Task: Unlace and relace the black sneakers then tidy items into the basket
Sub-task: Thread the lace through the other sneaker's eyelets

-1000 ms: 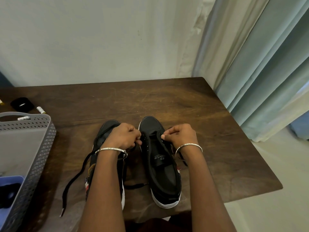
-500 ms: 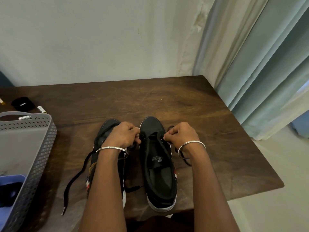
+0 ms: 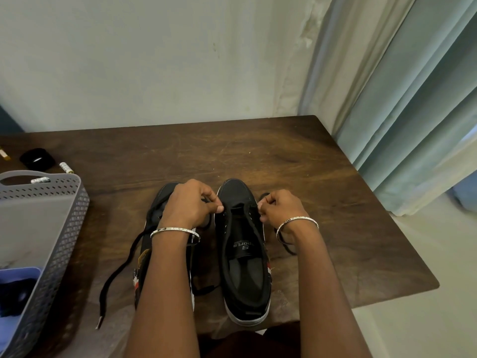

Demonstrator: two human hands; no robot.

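Two black sneakers stand side by side, toes toward 12 o'clock, near the front middle of a dark wooden table (image 3: pixel 258 156). The right sneaker (image 3: pixel 244 254) is open, its printed insole showing, with one run of black lace crossing near the toe. The left hand (image 3: pixel 192 205) is closed, thumb and forefinger pinched on the lace at that sneaker's 9 o'clock edge; the right hand (image 3: pixel 280 206) is closed likewise, pinching the lace at its 3 o'clock edge (each wrist wears a silver bangle). The left sneaker (image 3: pixel 158 215) lies largely under the left forearm, and a loose black shoelace (image 3: pixel 117 272) trails from it toward 7 o'clock, its tip on the table. At 9 o'clock sits a grey perforated basket (image 3: pixel 64 236) with something blue inside. Beyond it, toward 10 o'clock, lie a small black round item (image 3: pixel 37 158) and two small white cylinders, too small to identify.
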